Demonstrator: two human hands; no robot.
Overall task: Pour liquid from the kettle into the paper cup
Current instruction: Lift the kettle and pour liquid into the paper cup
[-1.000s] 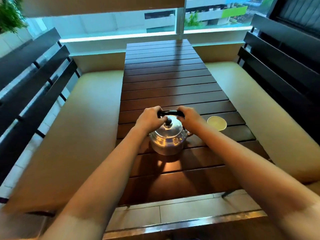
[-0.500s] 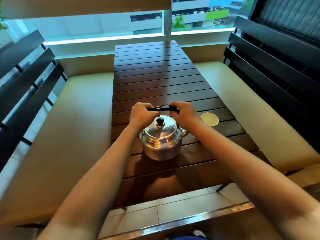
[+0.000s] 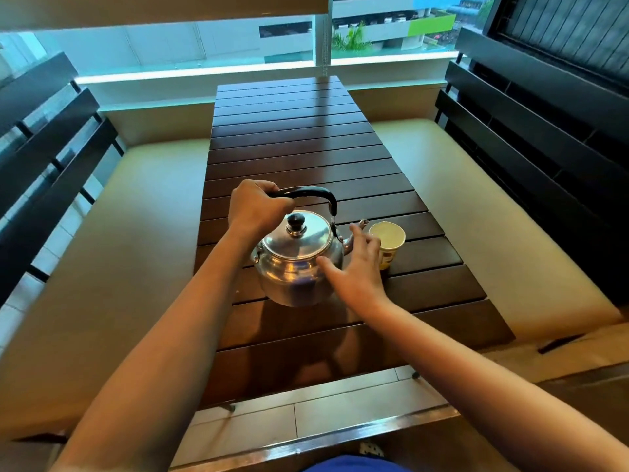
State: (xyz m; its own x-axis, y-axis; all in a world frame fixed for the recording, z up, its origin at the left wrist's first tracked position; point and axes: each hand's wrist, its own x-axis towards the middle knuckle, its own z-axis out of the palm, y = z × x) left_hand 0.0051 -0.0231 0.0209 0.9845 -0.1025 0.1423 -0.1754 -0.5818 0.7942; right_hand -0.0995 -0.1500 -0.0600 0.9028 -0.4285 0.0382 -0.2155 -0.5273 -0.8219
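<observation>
A shiny metal kettle (image 3: pixel 292 264) with a black lid knob and a black arched handle sits near the front of the dark slatted table (image 3: pixel 306 148). My left hand (image 3: pixel 255 207) is shut around the left end of the handle. My right hand (image 3: pixel 354 270) is open, its fingers spread against the kettle's right side by the spout. The spout points right toward a yellowish paper cup (image 3: pixel 388 241), which stands upright just beyond my right fingers; the hand partly covers the cup's left side.
Cream cushioned benches (image 3: pixel 483 212) with dark slatted backrests run along both sides of the table. A window ledge (image 3: pixel 238 71) closes the far end. Tiled floor and a metal rail (image 3: pixel 306 444) lie below the table's near edge.
My right hand has let go of the kettle handle and dropped to the kettle's right side, fingers open. The kettle has shifted a little closer to the cup. The camera view moved closer.
</observation>
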